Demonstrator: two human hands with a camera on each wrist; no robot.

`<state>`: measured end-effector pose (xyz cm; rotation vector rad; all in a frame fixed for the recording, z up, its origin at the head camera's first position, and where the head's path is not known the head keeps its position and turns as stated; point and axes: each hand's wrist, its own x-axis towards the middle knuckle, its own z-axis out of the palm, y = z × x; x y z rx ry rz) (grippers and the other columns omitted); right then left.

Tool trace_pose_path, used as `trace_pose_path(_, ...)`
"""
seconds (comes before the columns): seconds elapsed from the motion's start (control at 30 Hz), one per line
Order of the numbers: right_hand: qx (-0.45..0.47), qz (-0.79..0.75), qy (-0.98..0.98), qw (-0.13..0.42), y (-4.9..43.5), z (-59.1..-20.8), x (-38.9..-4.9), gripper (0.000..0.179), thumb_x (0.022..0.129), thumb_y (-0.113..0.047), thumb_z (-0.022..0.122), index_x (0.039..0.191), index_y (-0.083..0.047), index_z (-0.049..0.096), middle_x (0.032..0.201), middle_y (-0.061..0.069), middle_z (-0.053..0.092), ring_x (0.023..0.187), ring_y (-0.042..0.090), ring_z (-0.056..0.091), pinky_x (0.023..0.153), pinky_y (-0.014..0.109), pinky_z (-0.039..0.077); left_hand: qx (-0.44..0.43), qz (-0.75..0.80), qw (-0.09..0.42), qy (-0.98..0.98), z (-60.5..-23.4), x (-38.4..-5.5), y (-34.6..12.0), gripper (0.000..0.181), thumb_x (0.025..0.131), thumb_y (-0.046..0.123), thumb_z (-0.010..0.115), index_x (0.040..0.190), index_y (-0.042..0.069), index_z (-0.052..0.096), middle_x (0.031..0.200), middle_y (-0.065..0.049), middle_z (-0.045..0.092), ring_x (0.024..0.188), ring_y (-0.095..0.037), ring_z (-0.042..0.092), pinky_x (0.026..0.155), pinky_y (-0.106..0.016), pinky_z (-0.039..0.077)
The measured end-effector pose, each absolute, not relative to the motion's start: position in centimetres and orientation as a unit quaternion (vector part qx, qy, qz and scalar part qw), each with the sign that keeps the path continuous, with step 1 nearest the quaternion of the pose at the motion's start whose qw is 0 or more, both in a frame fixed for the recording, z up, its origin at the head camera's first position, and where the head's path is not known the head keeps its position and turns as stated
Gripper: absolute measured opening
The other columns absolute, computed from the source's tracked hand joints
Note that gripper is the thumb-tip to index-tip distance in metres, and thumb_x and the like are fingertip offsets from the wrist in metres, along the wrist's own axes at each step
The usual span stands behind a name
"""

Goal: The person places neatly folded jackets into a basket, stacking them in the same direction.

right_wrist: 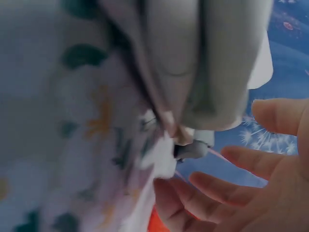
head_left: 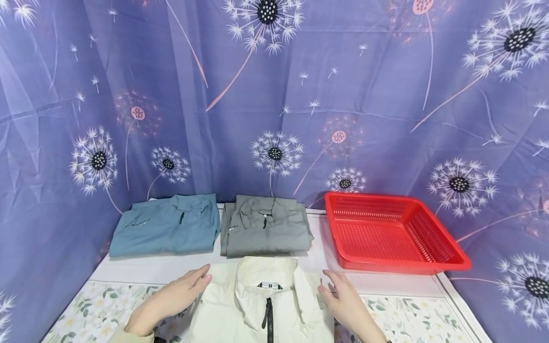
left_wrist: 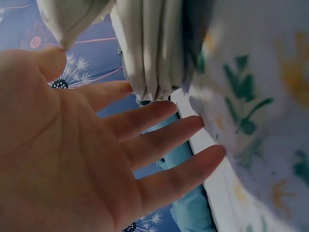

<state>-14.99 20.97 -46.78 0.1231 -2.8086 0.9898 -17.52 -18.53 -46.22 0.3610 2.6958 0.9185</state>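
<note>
A folded cream jacket (head_left: 223,317) with a collar and a black zipper (head_left: 269,319) lies at the front middle of the table. Beside its left edge is my left hand (head_left: 177,297), fingers spread and straight. In the left wrist view the jacket's stacked folds (left_wrist: 150,43) come right at the fingertips. My right hand (head_left: 346,305) is at the opposite edge, thumb and fingers apart and loosely extended. The right wrist view shows thick cream layers (right_wrist: 222,63) near those fingers, with nothing held in the palm.
Behind the jacket lie a folded blue jacket (head_left: 167,233) and a folded grey jacket (head_left: 268,238). A red plastic basket (head_left: 399,264) stands at the back right. Under everything is a floral tablecloth (head_left: 411,317), and a purple dandelion curtain (head_left: 240,143) surrounds the table.
</note>
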Motion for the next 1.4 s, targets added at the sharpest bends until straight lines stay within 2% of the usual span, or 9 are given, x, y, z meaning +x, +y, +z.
trace_pose_path(0.1, 0.024, 0.325, -0.944, 0.052, 21.2, -47.1, -14.6, 0.044, 0.084, -0.029, 0.057, 0.121, -0.007, 0.051, 0.113, 0.014, 0.051, 0.093, 0.025, 0.056, 0.075, 0.037, 0.046, 0.119, 0.332, 0.143, 0.925, -46.5, -17.0, -18.5, 0.066, 0.089, 0.056, 0.026, 0.139, 0.013, 0.027, 0.137, -0.013, 0.032, 0.123, -0.034, 0.029, 0.096, -0.052, 0.022)
trace_pose_path(0.37, -0.001, 0.337, -0.941, 0.026, 21.6, -47.7, -13.7, 0.045, 0.084, -0.034, 0.057, 0.121, -0.010, 0.051, 0.101, 0.007, 0.056, 0.084, 0.015, 0.054, 0.075, 0.039, 0.043, 0.147, 0.348, 0.149, 0.914, -47.1, -15.8, -18.4, 0.065, 0.089, 0.054, 0.029, 0.139, 0.011, 0.027, 0.135, -0.015, 0.033, 0.121, -0.034, 0.032, 0.093, -0.053, 0.026)
trace_pose_path(0.63, 0.022, 0.419, -0.907, -0.042, 21.7, -48.3, -12.8, 0.046, 0.084, -0.034, 0.057, 0.120, -0.005, 0.051, 0.092, 0.004, 0.058, 0.075, 0.010, 0.055, 0.063, 0.028, 0.044, 0.156, 0.368, 0.174, 0.900, -47.8, -14.9, -18.0, 0.069, 0.088, 0.055, 0.033, 0.140, 0.010, 0.023, 0.137, -0.015, 0.030, 0.121, -0.038, 0.029, 0.090, -0.057, 0.028)
trace_pose_path(0.87, 0.051, 0.434, -0.897, -0.062, 21.6, -48.4, -12.3, 0.051, 0.085, -0.034, 0.055, 0.124, -0.003, 0.046, 0.095, 0.006, 0.058, 0.076, 0.009, 0.055, 0.062, 0.026, 0.044, 0.147, 0.360, 0.132, 0.912, -48.4, -14.2, -17.8, 0.071, 0.088, 0.054, 0.035, 0.141, 0.009, 0.019, 0.135, -0.019, 0.032, 0.119, -0.038, 0.032, 0.089, -0.056, 0.030)
trace_pose_path(1.0, 0.035, 0.426, -0.902, -0.054, 21.4, -48.3, -12.0, 0.055, 0.084, -0.034, 0.057, 0.125, 0.000, 0.045, 0.100, 0.009, 0.058, 0.079, 0.011, 0.055, 0.066, 0.026, 0.044, 0.158, 0.364, 0.115, 0.911, -48.6, -13.9, -17.6, 0.069, 0.089, 0.051, 0.036, 0.142, 0.013, 0.015, 0.134, -0.019, 0.031, 0.118, -0.037, 0.033, 0.087, -0.055, 0.032)
trace_pose_path(1.1, 0.035, 0.437, -0.897, -0.057, 21.3, -48.2, -11.8, 0.057, 0.084, -0.033, 0.057, 0.127, 0.001, 0.042, 0.103, 0.012, 0.058, 0.085, 0.013, 0.055, 0.068, 0.025, 0.045, 0.163, 0.368, 0.127, 0.906, -48.5, -13.8, -17.6, 0.065, 0.089, 0.052, 0.035, 0.142, 0.021, 0.013, 0.134, -0.020, 0.031, 0.118, -0.040, 0.032, 0.084, -0.057, 0.033)
trace_pose_path(1.17, 0.049, 0.460, -0.884, -0.064, 21.3, -48.2, -11.9, 0.058, 0.084, -0.031, 0.057, 0.129, 0.002, 0.039, 0.105, 0.015, 0.057, 0.089, 0.015, 0.054, 0.071, 0.024, 0.044, 0.157, 0.378, 0.153, 0.899, -48.3, -13.8, -17.7, 0.063, 0.089, 0.052, 0.035, 0.142, 0.025, 0.015, 0.134, -0.024, 0.027, 0.118, -0.046, 0.029, 0.080, -0.061, 0.032)
trace_pose_path(1.27, 0.074, 0.511, -0.852, -0.084, 21.2, -48.3, -12.2, 0.061, 0.084, -0.025, 0.058, 0.132, 0.003, 0.032, 0.108, 0.019, 0.055, 0.091, 0.017, 0.053, 0.071, 0.023, 0.044, 0.146, 0.382, 0.176, 0.896, -48.1, -13.9, -18.0, 0.057, 0.088, 0.053, 0.035, 0.139, 0.030, 0.027, 0.132, -0.031, 0.025, 0.115, -0.052, 0.028, 0.076, -0.064, 0.032)
trace_pose_path(1.4, 0.088, 0.558, -0.818, -0.110, 21.4, -48.6, -12.2, 0.069, 0.082, -0.023, 0.061, 0.136, 0.000, 0.025, 0.116, 0.024, 0.047, 0.096, 0.022, 0.050, 0.071, 0.023, 0.045, 0.166, 0.387, 0.171, 0.891, -48.1, -14.3, -18.2, 0.051, 0.088, 0.049, 0.038, 0.133, 0.025, 0.040, 0.127, -0.035, 0.026, 0.111, -0.053, 0.031, 0.074, -0.061, 0.035)
